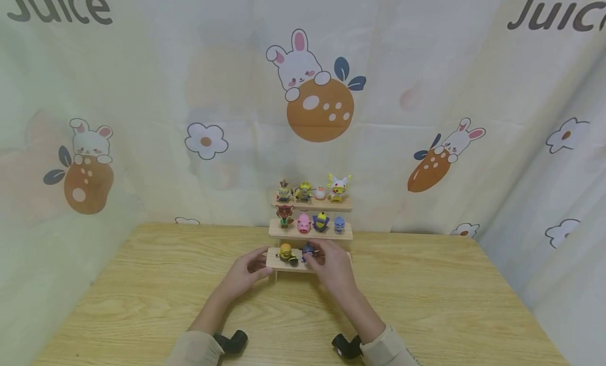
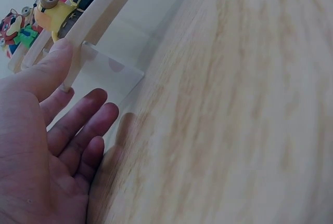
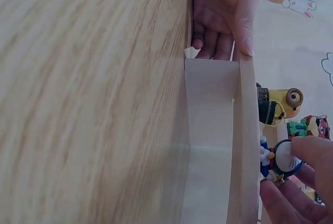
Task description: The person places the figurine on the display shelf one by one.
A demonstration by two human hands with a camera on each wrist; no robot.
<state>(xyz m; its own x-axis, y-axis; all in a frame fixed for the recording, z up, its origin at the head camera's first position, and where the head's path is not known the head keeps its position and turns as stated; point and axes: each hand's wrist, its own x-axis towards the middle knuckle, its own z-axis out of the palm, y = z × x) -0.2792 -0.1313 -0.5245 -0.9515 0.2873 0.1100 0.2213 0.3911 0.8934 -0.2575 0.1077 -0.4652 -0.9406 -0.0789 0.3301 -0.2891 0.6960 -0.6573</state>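
On a three-tier wooden display shelf (image 1: pixel 293 267), my right hand (image 1: pixel 335 268) holds a blue-and-white cat figurine (image 3: pixel 285 157) between thumb and fingers, over the lowest tier. The figurine's base is at the board's surface. My left hand (image 2: pixel 47 146) grips the left end of that lowest board, thumb on the edge and index finger below it, the other fingers loosely curled under. Beside the cat figurine is a yellow one-eyed figurine in goggles (image 1: pixel 285 252). A pale translucent support (image 2: pixel 106 73) holds up the board.
On the middle tier are a fox figurine (image 1: pixel 284 216), a pink pig (image 1: pixel 304 224), a purple-and-yellow figurine (image 1: pixel 321 222) and a small blue one (image 1: pixel 339 225). Several more figurines line the top tier (image 1: pixel 312 203). A printed curtain (image 1: pixel 236 92) hangs behind the wooden table (image 1: pixel 426 292).
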